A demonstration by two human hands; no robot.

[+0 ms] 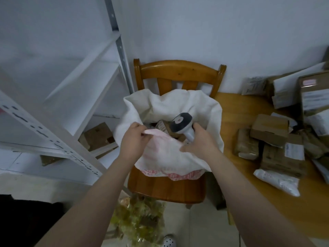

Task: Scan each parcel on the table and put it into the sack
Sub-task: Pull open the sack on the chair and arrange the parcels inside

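My left hand (134,138) pinches the rim of the sack (170,155) on the chair (178,70); my right hand (201,141) grips the scanner (180,123) over its mouth; I judge 1 drop ending; next, the parcels (270,129) on the table (240,113).

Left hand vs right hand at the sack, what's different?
Left hand pinches the sack rim, no tool; right hand grips the scanner handle. Left hand is at the sack's left edge; right hand at its near right side. Both are at the sack's mouth, over the chair.
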